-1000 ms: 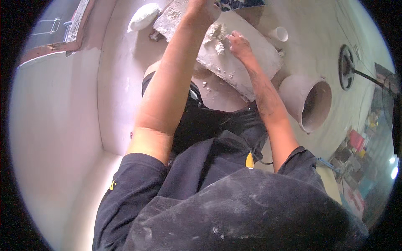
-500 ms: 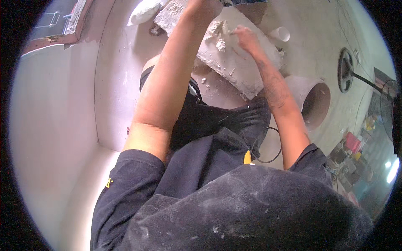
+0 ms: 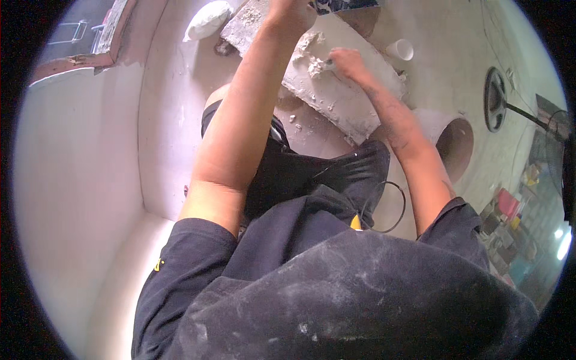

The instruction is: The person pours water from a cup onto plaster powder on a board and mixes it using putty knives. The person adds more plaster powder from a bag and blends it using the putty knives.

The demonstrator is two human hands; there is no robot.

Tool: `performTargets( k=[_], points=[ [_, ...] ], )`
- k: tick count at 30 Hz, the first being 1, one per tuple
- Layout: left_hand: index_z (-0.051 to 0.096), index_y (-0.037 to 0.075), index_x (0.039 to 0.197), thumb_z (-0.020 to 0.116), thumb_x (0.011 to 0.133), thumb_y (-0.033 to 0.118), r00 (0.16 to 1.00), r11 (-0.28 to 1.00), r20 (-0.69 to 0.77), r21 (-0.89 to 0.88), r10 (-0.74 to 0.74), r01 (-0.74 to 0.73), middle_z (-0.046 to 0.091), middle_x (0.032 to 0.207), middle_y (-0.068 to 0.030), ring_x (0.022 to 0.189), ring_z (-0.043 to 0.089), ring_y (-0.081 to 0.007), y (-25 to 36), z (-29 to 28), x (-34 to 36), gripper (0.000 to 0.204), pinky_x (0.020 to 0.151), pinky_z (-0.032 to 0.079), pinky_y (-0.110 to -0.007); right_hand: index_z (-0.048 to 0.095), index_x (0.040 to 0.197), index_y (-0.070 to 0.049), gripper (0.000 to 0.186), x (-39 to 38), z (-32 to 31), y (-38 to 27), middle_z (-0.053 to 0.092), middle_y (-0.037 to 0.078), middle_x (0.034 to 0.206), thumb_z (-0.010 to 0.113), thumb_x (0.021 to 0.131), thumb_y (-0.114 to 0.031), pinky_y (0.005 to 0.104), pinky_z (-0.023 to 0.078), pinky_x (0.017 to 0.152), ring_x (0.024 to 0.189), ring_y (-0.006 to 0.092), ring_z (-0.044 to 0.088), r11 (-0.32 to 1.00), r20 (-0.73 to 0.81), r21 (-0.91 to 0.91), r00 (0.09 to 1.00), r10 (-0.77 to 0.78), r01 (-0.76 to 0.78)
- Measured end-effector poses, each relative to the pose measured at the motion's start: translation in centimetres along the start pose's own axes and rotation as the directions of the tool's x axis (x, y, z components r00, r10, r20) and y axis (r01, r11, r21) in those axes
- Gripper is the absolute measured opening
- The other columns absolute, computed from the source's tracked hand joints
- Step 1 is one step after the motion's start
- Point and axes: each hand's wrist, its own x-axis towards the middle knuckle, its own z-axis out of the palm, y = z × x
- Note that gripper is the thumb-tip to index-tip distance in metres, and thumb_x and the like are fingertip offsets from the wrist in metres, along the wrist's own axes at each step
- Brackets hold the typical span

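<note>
A pale board [image 3: 342, 102], tilted across the floor ahead of me, carries a lumpy heap of wet white plaster [image 3: 313, 59]. My right hand [image 3: 348, 62] is closed beside this heap. From its fingers a short grey end of a tool reaches the plaster; the tool's kind does not show. At the top edge, over the far left part of the board, is my left hand [image 3: 293, 17]. Its fingers look curled, but the picture's edge and the hand's back hide what they hold. Just right of it lies a dark patterned object [image 3: 339, 5], partly cut off.
A white bag [image 3: 207, 20] lies far left. Beyond the board is a small white pipe [image 3: 401, 50]; a wide pipe [image 3: 455, 147] lies at right. A fan with a round base [image 3: 495, 101] stands farther right. Plaster crumbs [image 3: 293, 118] dot the floor near my knees.
My right hand has shifted slightly left and toward me, its tool end now at the plaster heap. My left hand has moved a little left at the top edge.
</note>
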Motion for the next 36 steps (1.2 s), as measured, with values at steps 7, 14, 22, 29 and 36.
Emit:
performTargets(
  k=[7, 14, 22, 29, 36],
  points=[
    [0.057, 0.014, 0.076, 0.056, 0.084, 0.010, 0.988, 1.000, -0.152, -0.024, 0.011, -0.014, 0.051, 0.062, 0.0025, 0.053, 0.048, -0.0134, -0.9, 3.6, -1.1, 0.009, 0.050, 0.038, -0.028, 0.065, 0.096, -0.016, 0.027, 4.3, -1.2, 2.7, 0.061, 0.005, 0.102, 0.048, 0.078, -0.006, 0.0441, 0.047, 0.084, 0.098, 0.0288, 0.059, 0.994, -0.143, -0.029, 0.985, 0.100, -0.105],
    [0.057, 0.011, 0.076, 0.056, 0.084, 0.009, 0.999, 0.993, 0.014, 0.111, -0.051, 0.049, 0.057, 0.065, -0.0004, 0.058, 0.055, -0.0136, -0.2, -2.7, 1.8, 0.008, 0.054, 0.042, -0.028, 0.064, 0.092, -0.014, 0.024, 1.0, 0.9, -1.3, 0.061, 0.006, 0.101, 0.049, 0.077, -0.002, 0.0469, 0.047, 0.078, 0.096, 0.0291, 0.060, 0.989, -0.080, -0.101, 0.990, -0.118, 0.109],
    [0.060, 0.003, 0.089, 0.052, 0.083, 0.006, 0.999, 0.999, -0.046, 0.036, -0.008, 0.010, 0.065, 0.078, -0.0068, 0.071, 0.064, -0.0196, 0.1, -1.1, 0.4, 0.010, 0.069, 0.052, -0.030, 0.066, 0.092, -0.014, 0.031, 6.4, -3.8, 1.7, 0.063, 0.006, 0.095, 0.049, 0.071, 0.000, 0.0406, 0.049, 0.078, 0.095, 0.0283, 0.060, 0.997, -0.098, -0.030, 0.992, -0.078, 0.076],
    [0.060, 0.006, 0.083, 0.055, 0.084, 0.009, 0.993, 0.999, -0.114, -0.025, -0.038, 0.036, 0.063, 0.074, -0.0051, 0.066, 0.062, -0.0190, 0.2, 1.3, -0.3, 0.006, 0.063, 0.050, -0.030, 0.065, 0.097, -0.016, 0.023, 9.9, -1.5, 1.9, 0.062, 0.003, 0.110, 0.049, 0.081, -0.012, 0.0426, 0.049, 0.079, 0.097, 0.0256, 0.060, 0.975, 0.094, -0.188, 0.990, -0.101, 0.118],
    [0.059, 0.012, 0.079, 0.057, 0.084, 0.013, 0.988, 0.982, -0.125, 0.152, -0.091, 0.110, 0.052, 0.061, 0.0023, 0.051, 0.046, -0.0112, 0.2, -2.3, 1.0, 0.006, 0.044, 0.035, -0.025, 0.065, 0.094, -0.015, 0.021, 4.3, 0.0, 0.6, 0.060, 0.001, 0.113, 0.047, 0.084, -0.011, 0.0504, 0.039, 0.091, 0.106, 0.0217, 0.056, 0.982, 0.036, -0.152, 0.994, -0.104, 0.108]
  ],
)
